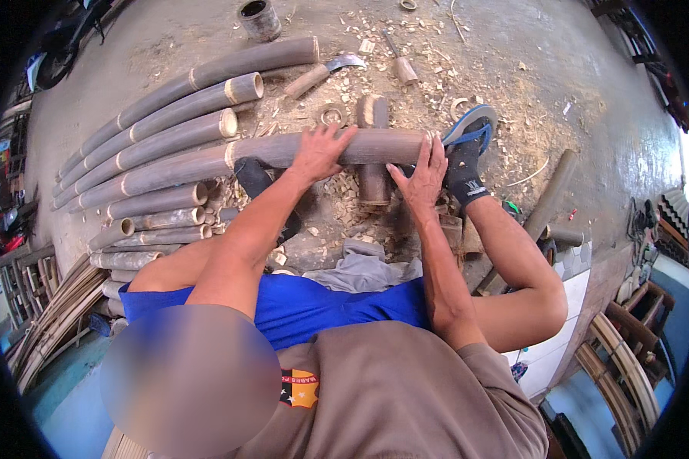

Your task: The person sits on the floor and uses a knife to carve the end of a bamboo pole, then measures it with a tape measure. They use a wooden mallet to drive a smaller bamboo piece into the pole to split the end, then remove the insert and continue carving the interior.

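Bamboo pole (275,150), long and grey-brown: lying crosswise over a short brown log (374,193), hiding the middle of the log and leaving only its two ends showing. Stretching far to the left of the log, narrowing toward a tip hard to make out beside a row of other bamboo poles (177,136). Covering part of a dark shape (250,177) left of the log, too hidden to identify. Losing everything well below and left of the log behind a blurred round patch (195,382).

With the left hand (320,153), resting on top of the pole just left of the log, spreading the fingers loosely and blurring some fingertips against the pole's far edge. With the right hand (423,180), touching the pole near its cut end, just right of the log, keeping the fingers close together and stretching the thumb apart toward the log.

Standing right of the log, near that cut end, with a blue-strapped sandal (485,122) on the right foot. Beyond the log, lying among pale chips: a curved blade with a wooden handle (308,81) to its left, and a chisel-like tool (404,70) to its right.
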Tool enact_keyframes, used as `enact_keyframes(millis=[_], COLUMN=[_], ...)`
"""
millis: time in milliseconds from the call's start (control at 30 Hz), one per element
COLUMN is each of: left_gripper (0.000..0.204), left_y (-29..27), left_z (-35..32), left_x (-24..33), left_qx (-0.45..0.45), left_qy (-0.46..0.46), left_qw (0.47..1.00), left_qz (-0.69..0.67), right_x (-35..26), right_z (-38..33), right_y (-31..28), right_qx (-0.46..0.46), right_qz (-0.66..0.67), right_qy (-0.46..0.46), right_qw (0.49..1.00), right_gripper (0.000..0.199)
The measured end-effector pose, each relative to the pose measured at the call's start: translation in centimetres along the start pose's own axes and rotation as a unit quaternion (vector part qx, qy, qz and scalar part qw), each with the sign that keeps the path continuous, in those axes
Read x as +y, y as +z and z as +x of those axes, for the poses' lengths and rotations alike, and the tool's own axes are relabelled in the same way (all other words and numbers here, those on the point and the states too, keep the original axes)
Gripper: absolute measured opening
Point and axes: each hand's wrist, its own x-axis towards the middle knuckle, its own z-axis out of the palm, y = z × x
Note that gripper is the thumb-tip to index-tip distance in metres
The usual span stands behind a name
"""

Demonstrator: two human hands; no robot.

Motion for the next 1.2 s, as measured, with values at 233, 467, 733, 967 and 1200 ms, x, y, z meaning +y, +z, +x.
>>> enact_keyframes(millis=[233,467,733,967,1200], left_gripper=[0.103,0.100,0.097,0.093,0.100], left_y=[1.3,-3.3,-0.5,-1.1,1.2], left_z=[-4.6,-1.9,-1.1,-0.5,-4.5], left_x=[-6.2,-7.4,-6.9,-8.2,-5.3], left_qx=[0.029,-0.204,-0.083,-0.127,0.036], left_qy=[-0.063,-0.086,-0.047,-0.063,-0.041], left_qw=[0.996,0.973,0.991,0.981,0.997], left_qz=[0.054,-0.068,-0.089,-0.136,0.051], right_x=[-0.9,-1.1,0.1,-2.1,-2.2], right_z=[2.2,8.9,15.1,11.5,14.5], right_y=[0.0,-3.7,-3.2,-2.1,-2.6], right_qx=[-0.092,-0.244,-0.503,-0.348,-0.478], right_qz=[-0.223,-0.127,-0.060,-0.189,-0.122], right_qy=[-0.041,-0.215,-0.132,-0.279,-0.203], right_qw=[0.970,0.937,0.852,0.875,0.846], right_gripper=[0.103,0.083,0.103,0.101,0.096])
